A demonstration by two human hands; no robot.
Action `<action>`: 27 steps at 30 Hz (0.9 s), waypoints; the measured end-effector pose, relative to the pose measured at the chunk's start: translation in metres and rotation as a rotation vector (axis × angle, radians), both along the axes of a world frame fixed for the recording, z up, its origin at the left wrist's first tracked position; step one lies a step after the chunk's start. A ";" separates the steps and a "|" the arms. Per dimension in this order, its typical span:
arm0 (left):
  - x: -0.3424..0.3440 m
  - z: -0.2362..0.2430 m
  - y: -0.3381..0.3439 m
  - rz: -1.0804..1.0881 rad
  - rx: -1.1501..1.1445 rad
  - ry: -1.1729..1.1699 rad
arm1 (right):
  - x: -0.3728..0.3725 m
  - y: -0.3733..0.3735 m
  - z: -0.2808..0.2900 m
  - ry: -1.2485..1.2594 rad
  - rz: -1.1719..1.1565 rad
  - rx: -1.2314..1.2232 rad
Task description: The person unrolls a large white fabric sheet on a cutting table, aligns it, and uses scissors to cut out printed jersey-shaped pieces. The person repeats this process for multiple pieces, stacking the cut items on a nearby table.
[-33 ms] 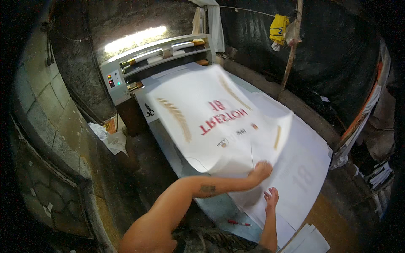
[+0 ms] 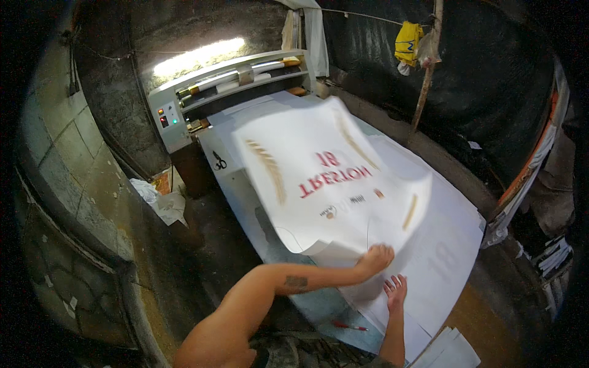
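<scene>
Long white worktop surface (image 2: pixel 245 202) carrying a grey cutting machine (image 2: pixel 202 104) at the far end, sheets stacked flat below it. Large white printed sheet with red lettering and tan stripes (image 2: pixel 325 178) lifted and bowed above the stack, near edge raised to peel it free. Left hand (image 2: pixel 374 259) closed on that edge; right hand (image 2: pixel 396 289) spread flat, empty, pinning the white stack (image 2: pixel 448 257). Black scissors (image 2: pixel 219 161) and red pen (image 2: pixel 350 325) parked aside.

Big white printed sheet (image 2: pixel 325 178) lifted and curling above the long worktable (image 2: pixel 245 190). Left hand (image 2: pixel 375 259) gripping its near edge. Right hand (image 2: pixel 396 289) flat on the paper stack (image 2: pixel 442 257) by the table's near edge. Scissors (image 2: pixel 219 161) near the far left corner, red pen (image 2: pixel 350 325) at the near edge.
</scene>
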State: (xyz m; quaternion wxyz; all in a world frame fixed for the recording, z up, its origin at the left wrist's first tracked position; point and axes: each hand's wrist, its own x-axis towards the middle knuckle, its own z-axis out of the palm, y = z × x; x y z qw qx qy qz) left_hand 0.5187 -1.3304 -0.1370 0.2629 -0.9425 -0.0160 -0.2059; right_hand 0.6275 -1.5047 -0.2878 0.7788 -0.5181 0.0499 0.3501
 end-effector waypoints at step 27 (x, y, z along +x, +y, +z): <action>-0.231 -0.184 0.420 0.220 -1.767 -0.329 | -0.209 0.282 -0.078 0.021 -0.413 -0.249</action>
